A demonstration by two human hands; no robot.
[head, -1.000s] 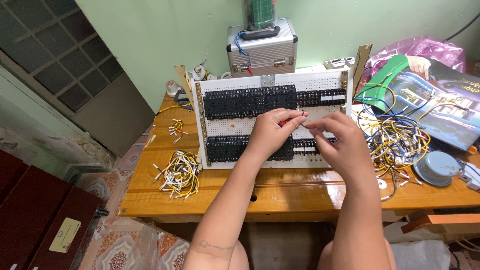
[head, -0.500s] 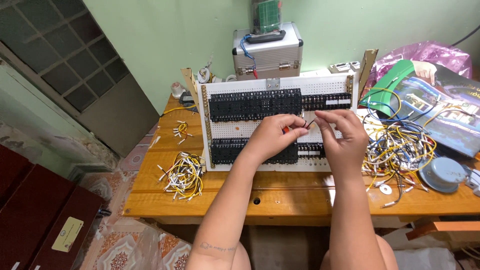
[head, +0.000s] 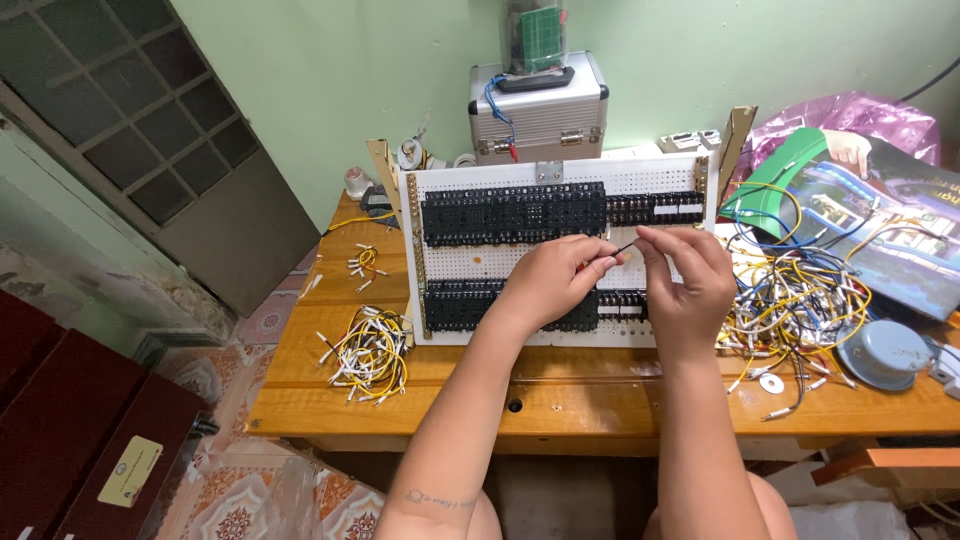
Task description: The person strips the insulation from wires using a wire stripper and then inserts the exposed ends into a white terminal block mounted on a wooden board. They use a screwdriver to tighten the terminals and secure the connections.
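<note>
Right now both hands meet over the middle of the board. The left hand (head: 555,275) has its fingers curled together, pinching one end of a short thin dark wire (head: 622,247); the right hand (head: 688,275) pinches the other end between thumb and forefinger, so the wire runs taut between the two sets of fingertips, just in front of the white perforated panel (head: 520,258) and apparently not yet plugged in.

At twelve o'clock from the hands a long row of black terminal blocks (head: 515,212) crosses the panel; a second black row (head: 460,305) lies at about seven o'clock, partly hidden under the wrists. My judgement is that the wire is being lined up for seating in a terminal, and the next move calls for a steady, fine aim of one tip into a small opening.

Further out on the wooden table (head: 600,400), a bundle of yellow, white and black jumper wires (head: 368,350) lies at nine o'clock, well apart. At three o'clock sprawls a larger tangle of blue, yellow and white wires (head: 800,300), with a round grey lid (head: 885,350) beyond it. Behind the panel, at twelve o'clock, stands a ribbed silver metal case (head: 540,110).
</note>
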